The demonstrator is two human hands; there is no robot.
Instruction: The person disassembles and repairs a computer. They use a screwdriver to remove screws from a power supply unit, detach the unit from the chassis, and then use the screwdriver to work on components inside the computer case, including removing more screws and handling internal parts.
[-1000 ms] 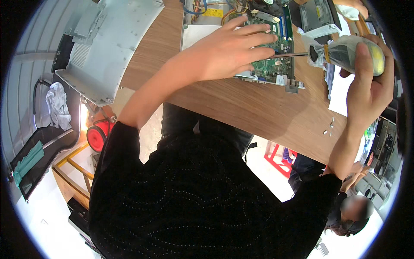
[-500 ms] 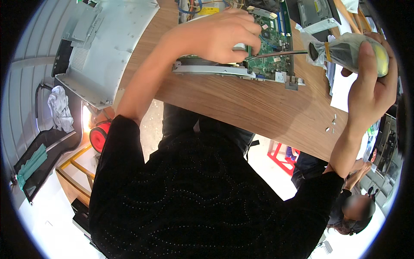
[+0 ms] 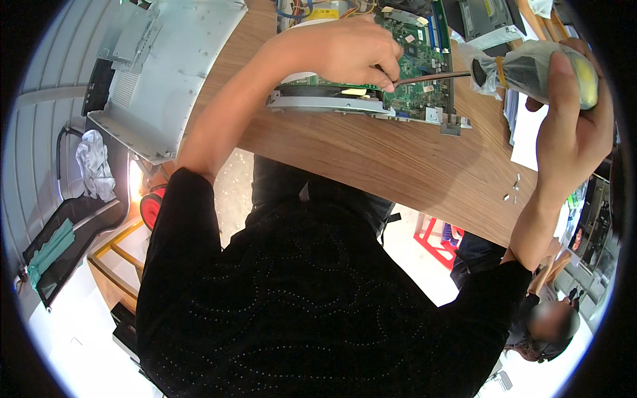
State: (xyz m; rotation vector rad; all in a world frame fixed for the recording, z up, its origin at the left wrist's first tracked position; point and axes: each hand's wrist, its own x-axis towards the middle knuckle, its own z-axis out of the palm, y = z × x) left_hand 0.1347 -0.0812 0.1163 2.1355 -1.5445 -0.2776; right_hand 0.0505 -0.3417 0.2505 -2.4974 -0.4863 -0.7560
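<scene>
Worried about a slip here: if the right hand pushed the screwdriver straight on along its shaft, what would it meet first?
Probably the left hand's fingertips at the shaft's tip, over the green circuit board; depth is unclear. The right hand grips the screwdriver.

A small yellow label point(image 3: 325, 13) sits at the desk's far edge.

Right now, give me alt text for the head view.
A person's right hand holds a screwdriver, its shaft reaching a green circuit board on a wooden table. The left hand steadies the tip. A grey metal cover lies to the left.
</scene>
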